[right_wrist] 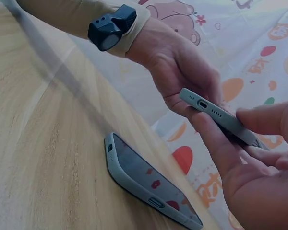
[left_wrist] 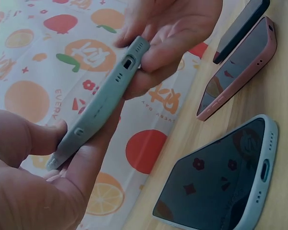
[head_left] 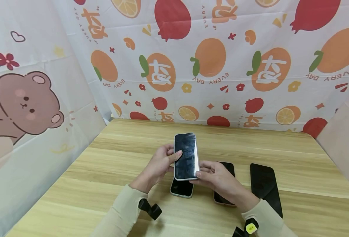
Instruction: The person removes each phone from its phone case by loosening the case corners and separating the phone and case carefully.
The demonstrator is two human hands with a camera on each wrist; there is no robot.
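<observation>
Above the table, both hands hold a smartphone (head_left: pixel 186 156) in a pale grey-green case, its dark screen facing up. My left hand (head_left: pixel 158 164) grips its left side, thumb on the screen and fingers behind. At the lower right corner, my right hand (head_left: pixel 222 179) pinches the same phone between thumb and fingers. The left wrist view shows the case's bottom edge (left_wrist: pixel 93 110) with its charging port. A second phone (head_left: pixel 181 188) in a similar pale case lies below, partly hidden by the held one in the head view.
Right of it, a phone in a pink case (left_wrist: pixel 240 67) lies on the table, partly covered by the right hand in the head view. Farther right lies a larger black phone (head_left: pixel 264 184). A fruit-printed cloth (head_left: pixel 236 65) hangs behind the wooden table (head_left: pixel 103 184).
</observation>
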